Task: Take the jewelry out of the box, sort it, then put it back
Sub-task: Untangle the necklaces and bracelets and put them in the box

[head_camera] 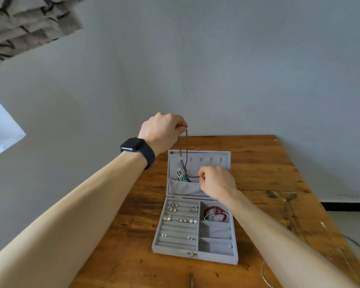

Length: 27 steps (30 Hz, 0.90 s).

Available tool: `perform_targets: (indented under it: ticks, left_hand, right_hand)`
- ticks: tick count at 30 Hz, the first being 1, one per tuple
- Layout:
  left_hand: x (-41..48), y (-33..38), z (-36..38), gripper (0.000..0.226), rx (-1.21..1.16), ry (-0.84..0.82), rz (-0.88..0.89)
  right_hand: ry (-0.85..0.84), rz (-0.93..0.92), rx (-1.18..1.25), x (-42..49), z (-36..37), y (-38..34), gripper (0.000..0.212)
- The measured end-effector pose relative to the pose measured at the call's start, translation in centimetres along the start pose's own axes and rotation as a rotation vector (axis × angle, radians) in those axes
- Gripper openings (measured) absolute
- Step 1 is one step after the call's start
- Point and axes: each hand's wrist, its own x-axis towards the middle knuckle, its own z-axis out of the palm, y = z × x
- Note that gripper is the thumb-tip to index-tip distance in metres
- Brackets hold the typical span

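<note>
Left hand (162, 129) pinches the necklace (186, 146) above the lid's (224, 155) far edge; right hand (217, 181) pinches its lower loop. The box (216, 258) sits mid-tabletop (268, 167), bare wood either side.

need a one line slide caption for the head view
Left hand and right hand hold a purple beaded necklace over the open grey jewelry box on a wooden table.

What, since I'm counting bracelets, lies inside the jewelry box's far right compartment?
A red beaded bracelet and a silver bangle; the right forearm hides its far corner.
</note>
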Motion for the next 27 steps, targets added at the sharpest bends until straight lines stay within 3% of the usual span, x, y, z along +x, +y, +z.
perform_targets:
  ticks: [4, 11, 18, 21, 27]
  left_hand:
    - [-0.1, 0.3, 1.2, 0.022, -0.019, -0.030, 0.014]
    - [0.1, 0.3, 2.3, 0.019, -0.043, -0.103, 0.055]
    - [-1.1, -0.2, 5.7, 0.016, -0.039, -0.238, 0.075]
    - [-1.4, -0.2, 6.9, 0.016, -0.022, -0.263, 0.077]
    - [-2.0, -1.6, 7.3, 0.015, -0.007, -0.192, 0.083]
  right_hand:
    - [-0.019, -0.001, 0.011, 0.0, 0.3, 0.0, 0.012]
    - [-0.148, -0.182, 0.152, -0.4, 0.3, 1.0, 0.027]
    - [0.189, -0.085, 0.436, -0.1, -1.6, 0.8, 0.026]
    - [0.207, -0.144, 0.415, 0.3, -1.8, 0.1, 0.029]
    - [0.193, -0.124, 0.393, 1.1, -1.2, -0.2, 0.014]
